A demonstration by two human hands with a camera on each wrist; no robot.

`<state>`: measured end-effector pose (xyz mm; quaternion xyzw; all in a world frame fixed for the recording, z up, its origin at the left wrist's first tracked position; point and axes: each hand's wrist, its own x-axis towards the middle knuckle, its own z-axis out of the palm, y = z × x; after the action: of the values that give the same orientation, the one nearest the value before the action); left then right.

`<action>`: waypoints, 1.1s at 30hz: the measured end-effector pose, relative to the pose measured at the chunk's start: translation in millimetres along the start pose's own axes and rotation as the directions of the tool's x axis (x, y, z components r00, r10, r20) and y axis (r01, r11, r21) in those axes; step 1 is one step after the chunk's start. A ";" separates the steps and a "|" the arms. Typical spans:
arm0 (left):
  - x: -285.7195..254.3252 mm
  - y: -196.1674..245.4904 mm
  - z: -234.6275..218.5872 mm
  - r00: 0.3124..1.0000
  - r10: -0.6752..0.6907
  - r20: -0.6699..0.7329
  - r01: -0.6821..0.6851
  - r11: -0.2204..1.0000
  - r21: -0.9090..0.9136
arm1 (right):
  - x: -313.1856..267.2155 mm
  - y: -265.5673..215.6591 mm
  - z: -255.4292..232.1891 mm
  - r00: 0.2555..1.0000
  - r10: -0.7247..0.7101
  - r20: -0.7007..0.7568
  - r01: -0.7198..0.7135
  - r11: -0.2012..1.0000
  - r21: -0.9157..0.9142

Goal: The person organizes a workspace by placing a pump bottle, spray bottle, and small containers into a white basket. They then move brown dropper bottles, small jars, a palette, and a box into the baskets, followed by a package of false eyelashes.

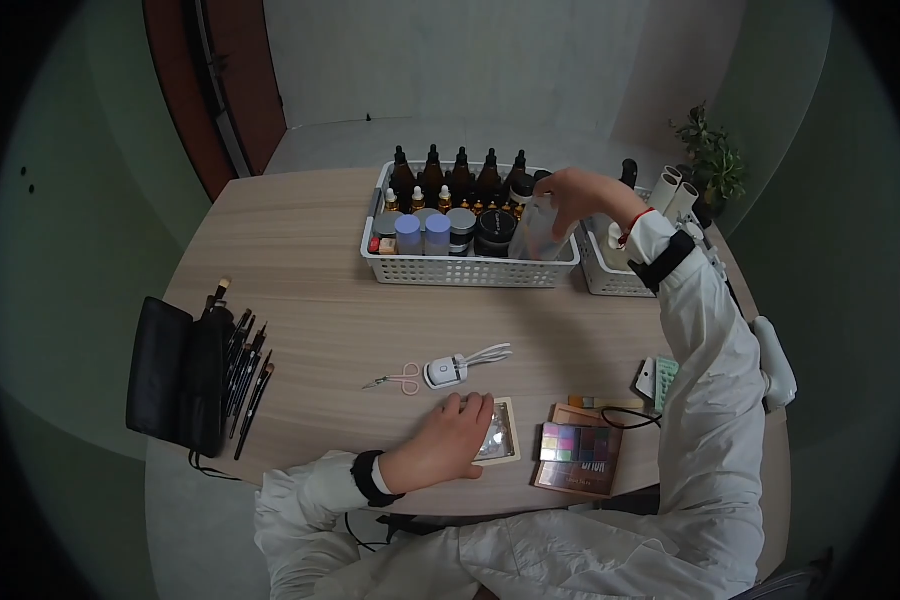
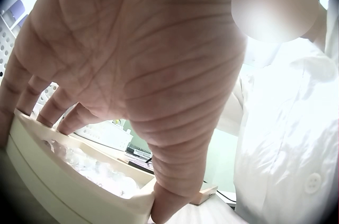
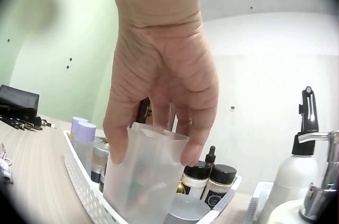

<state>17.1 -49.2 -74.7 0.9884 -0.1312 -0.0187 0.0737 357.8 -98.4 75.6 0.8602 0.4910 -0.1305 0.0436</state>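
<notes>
A frosted translucent container (image 3: 143, 176) stands in the right end of the white basket (image 1: 470, 272); my right hand (image 1: 580, 200) grips its rim from above, fingers and thumb on opposite sides in the right wrist view. My left hand (image 1: 440, 440) lies over a small cream-framed box (image 1: 511, 432) near the table's front edge. In the left wrist view the fingers and thumb of that hand (image 2: 127, 65) hold the box (image 2: 69, 181) by its edges, with clear shiny contents inside.
Dropper bottles (image 1: 460, 180) and lilac-capped jars (image 1: 422, 235) fill the basket. A second basket (image 1: 615, 283) stands right of it. Brushes (image 1: 250, 375) and a black case (image 1: 175, 380) lie left; scissors (image 1: 408, 378), an eyelash curler (image 1: 448, 372) and palettes (image 1: 578, 455) lie nearer.
</notes>
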 end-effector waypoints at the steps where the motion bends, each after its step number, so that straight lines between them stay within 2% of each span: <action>1: -0.2 -0.1 0.1 1.000 0.002 -0.008 -0.002 1.000 -0.001 | 0.3 -1.5 0.3 1.000 0.007 0.001 -0.007 1.000 0.007; 11: 0.5 1.2 -0.8 1.000 -0.011 0.004 0.011 1.000 0.004 | 16.4 -15.1 14.0 0.996 0.046 0.079 -0.037 0.993 -0.110; 15: 0.2 0.8 0.2 1.000 0.002 -0.021 -0.002 1.000 0.009 | 34.5 -1.0 46.4 0.998 -0.028 0.063 0.035 0.993 -0.110; 21: -0.2 2.0 -0.9 1.000 0.000 -0.006 0.000 1.000 -0.001 | 30.0 4.4 48.2 0.994 -0.084 0.076 0.089 0.994 -0.068; 23: 0.2 0.9 -0.9 1.000 0.000 -0.023 0.000 1.000 -0.017 | 19.0 1.6 42.7 0.993 -0.093 0.077 0.095 0.995 -0.026; 25: 0.8 0.7 -2.6 1.000 0.000 -0.009 0.000 1.000 -0.018 | -1.0 -2.3 30.6 0.999 -0.009 -0.053 0.010 1.000 0.025; 27: 1.6 0.9 -2.6 1.000 -0.005 0.006 0.005 1.000 -0.030 | -28.0 -8.7 9.0 0.996 -0.045 -0.073 0.050 0.996 0.075; 29: 2.2 0.4 -2.4 1.000 -0.004 0.010 0.004 1.000 -0.026 | -62.2 -18.0 -2.6 0.971 -0.161 -0.176 0.174 0.982 0.067; 30: 2.1 0.0 -3.9 1.000 0.007 0.025 -0.006 0.999 -0.031 | -79.2 -23.5 -3.4 0.974 -0.149 -0.170 0.165 0.983 0.083; 33: 3.8 -1.6 -9.7 0.999 0.028 0.044 -0.024 0.996 -0.087 | -132.6 -39.5 0.2 0.993 -0.116 0.014 0.115 0.992 0.045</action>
<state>21.8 -47.3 -65.4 0.9819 -0.1447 -0.0457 0.1136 259.8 -188.6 112.9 0.8299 0.5367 -0.1510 0.0209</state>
